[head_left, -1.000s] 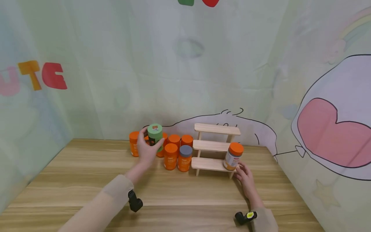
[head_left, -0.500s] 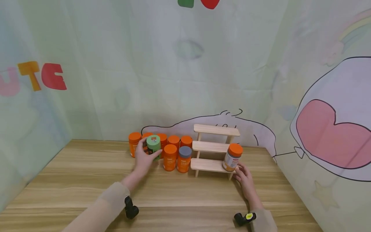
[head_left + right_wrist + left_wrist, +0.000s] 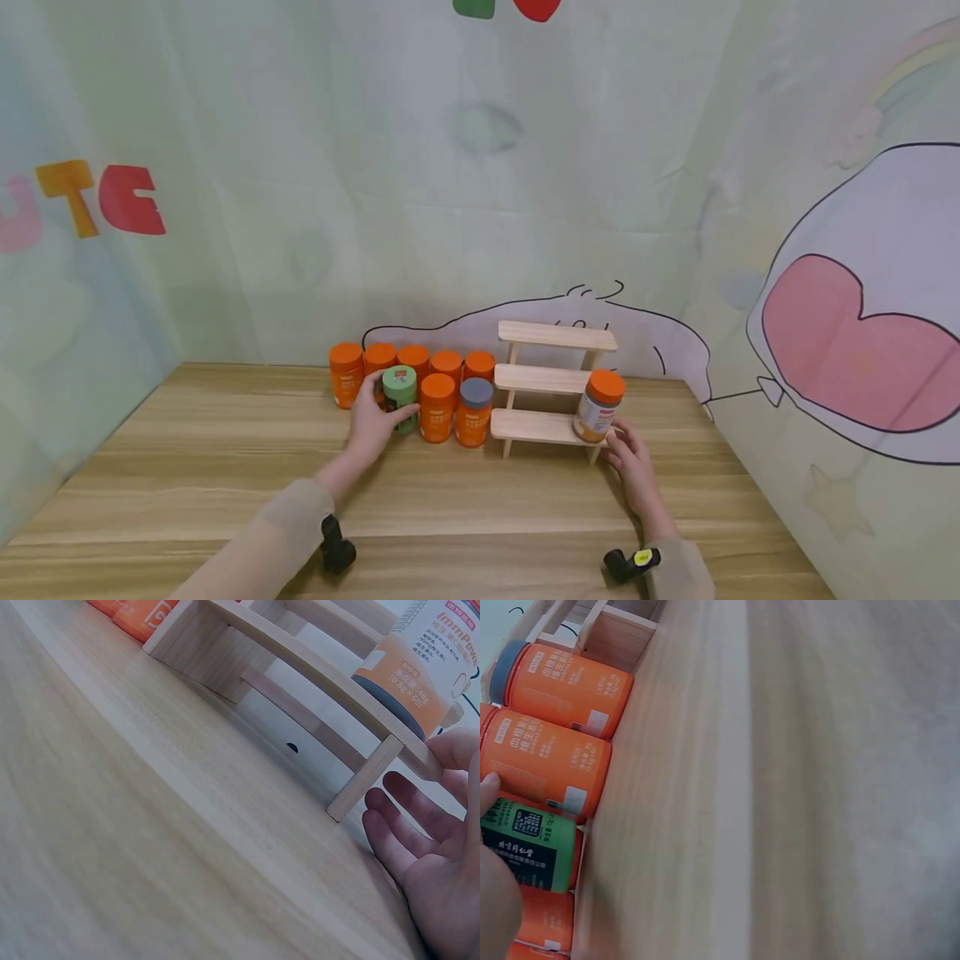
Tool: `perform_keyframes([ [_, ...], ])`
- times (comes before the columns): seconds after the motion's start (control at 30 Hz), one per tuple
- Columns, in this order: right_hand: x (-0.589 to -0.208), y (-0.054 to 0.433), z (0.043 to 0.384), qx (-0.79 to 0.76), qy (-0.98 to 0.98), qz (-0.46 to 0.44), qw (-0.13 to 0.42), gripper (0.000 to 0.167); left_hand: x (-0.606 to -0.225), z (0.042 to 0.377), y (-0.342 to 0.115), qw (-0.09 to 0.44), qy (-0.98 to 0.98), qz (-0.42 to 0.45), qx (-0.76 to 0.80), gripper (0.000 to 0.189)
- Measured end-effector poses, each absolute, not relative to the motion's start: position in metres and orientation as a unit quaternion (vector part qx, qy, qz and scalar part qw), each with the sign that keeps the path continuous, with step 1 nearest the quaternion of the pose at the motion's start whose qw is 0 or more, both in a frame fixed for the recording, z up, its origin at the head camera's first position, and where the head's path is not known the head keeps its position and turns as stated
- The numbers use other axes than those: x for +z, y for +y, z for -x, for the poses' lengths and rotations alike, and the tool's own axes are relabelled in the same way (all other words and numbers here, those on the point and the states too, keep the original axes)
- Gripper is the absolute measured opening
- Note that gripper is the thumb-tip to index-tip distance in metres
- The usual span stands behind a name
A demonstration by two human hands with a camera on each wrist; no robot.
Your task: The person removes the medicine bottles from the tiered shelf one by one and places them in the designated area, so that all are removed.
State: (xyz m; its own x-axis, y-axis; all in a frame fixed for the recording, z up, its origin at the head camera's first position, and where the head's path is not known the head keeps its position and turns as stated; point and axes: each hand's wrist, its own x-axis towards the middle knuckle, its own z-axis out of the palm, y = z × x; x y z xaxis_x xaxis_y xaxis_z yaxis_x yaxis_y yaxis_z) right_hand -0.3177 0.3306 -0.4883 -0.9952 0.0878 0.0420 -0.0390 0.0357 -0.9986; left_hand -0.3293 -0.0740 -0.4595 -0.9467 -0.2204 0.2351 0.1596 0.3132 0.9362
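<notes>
My left hand [image 3: 367,429] grips a green jar [image 3: 400,382], thumb on its near side and fingers round the far side. The jar stands upright at the front row's left end, beside an orange jar with an orange lid [image 3: 437,412]; its dark label [image 3: 526,859] shows in the left wrist view. With thumb and forefinger my right hand [image 3: 632,468] pinches the right end of the lowest board of a three-step wooden shelf [image 3: 536,427], the other fingers loosely bent beneath. Just above that hand, a white-and-orange jar with an orange lid [image 3: 598,408] stands on the board.
An orange jar with a grey-blue lid [image 3: 475,417] stands between the front orange jar and the shelf. Behind runs a row of several orange jars [image 3: 346,379]. A printed curtain [image 3: 420,208] closes off the back of the wooden table [image 3: 465,508].
My left hand has lowered the green jar from above the orange jars down into line with the front row. My right hand has kept its place at the shelf's end.
</notes>
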Motion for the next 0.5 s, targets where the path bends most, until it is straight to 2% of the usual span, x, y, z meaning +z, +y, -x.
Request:
perform_keyframes([
  [0.2, -0.4880, 0.3304, 0.3181, 0.699, -0.713, 0.008, 0.055, 0.046, -0.4634, 0.3281, -0.0734, 0.141, -0.795, -0.023, -0.590, 0.079],
  [0.5, -0.4864, 0.3315, 0.3172, 0.698, -0.714, 0.013, 0.044, 0.047, -0.4645, 0.3279, -0.0725, 0.139, -0.795, -0.020, -0.590, 0.077],
])
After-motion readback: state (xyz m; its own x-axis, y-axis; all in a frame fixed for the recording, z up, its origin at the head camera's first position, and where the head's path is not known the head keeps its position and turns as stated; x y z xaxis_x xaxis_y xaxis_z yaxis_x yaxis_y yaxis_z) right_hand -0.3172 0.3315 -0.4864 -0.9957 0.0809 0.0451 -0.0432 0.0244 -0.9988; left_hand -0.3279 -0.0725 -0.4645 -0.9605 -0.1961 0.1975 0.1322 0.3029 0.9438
